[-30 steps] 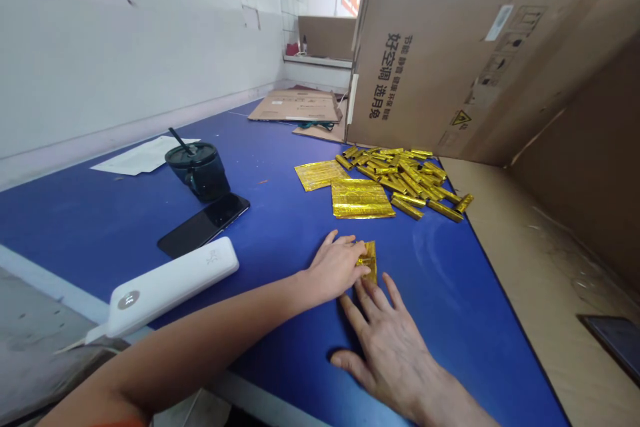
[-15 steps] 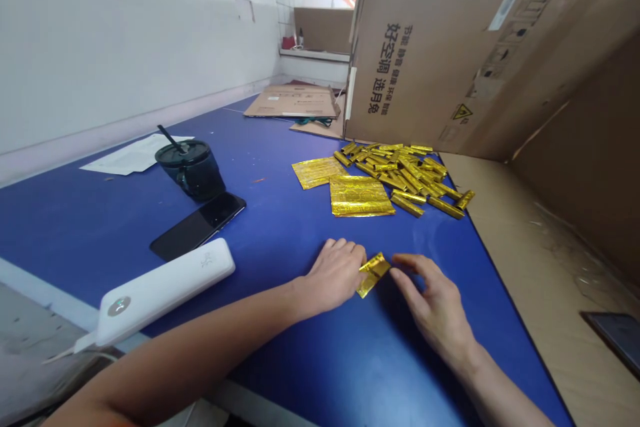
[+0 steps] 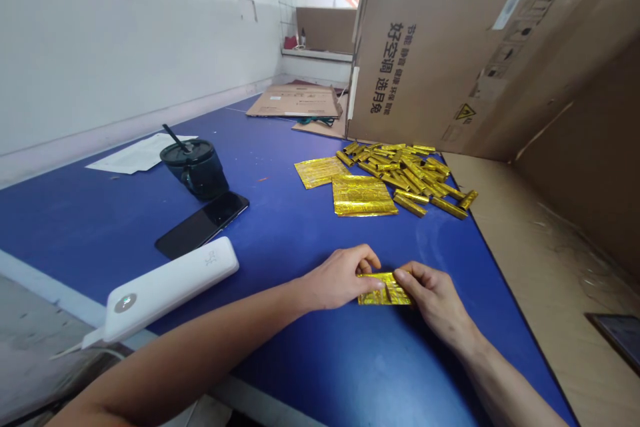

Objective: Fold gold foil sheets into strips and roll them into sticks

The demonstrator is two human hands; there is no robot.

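A gold foil sheet (image 3: pixel 385 289) lies lengthwise between the hands — the left hand (image 3: pixel 340 278) and right hand (image 3: pixel 435 297) pinch its opposite ends.

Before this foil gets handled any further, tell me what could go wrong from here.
The thin gold foil pinched between the left hand and right hand could crease or tear if pulled unevenly.

The loose gold rolls lie close to the table's edge and might roll off onto the cardboard if bumped.
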